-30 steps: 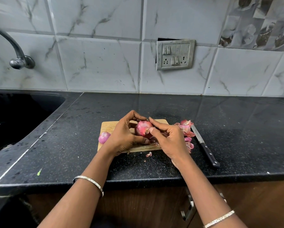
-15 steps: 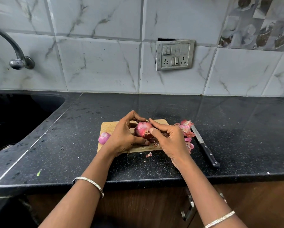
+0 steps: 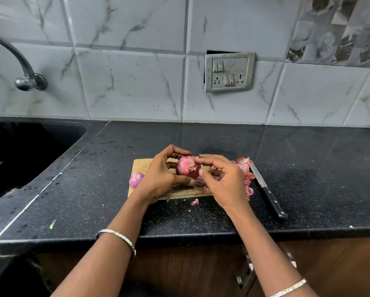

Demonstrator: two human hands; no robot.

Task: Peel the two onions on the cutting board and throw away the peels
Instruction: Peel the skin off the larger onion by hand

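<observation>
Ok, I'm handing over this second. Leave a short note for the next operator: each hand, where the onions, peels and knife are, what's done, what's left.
Left hand grips the held onion above the cutting board. Right hand: forefinger and thumb pinch at that onion's skin.
Second onion lies at the board's left edge, pale and apparently peeled. Peels are heaped on the countertop right of the board; one scrap lies in front of it. Knife rests right of the peels.
Done: seemingly one onion. Left: finish the held onion, which shows dark outer skin, then gather and bin all peels. No bin in view.
</observation>
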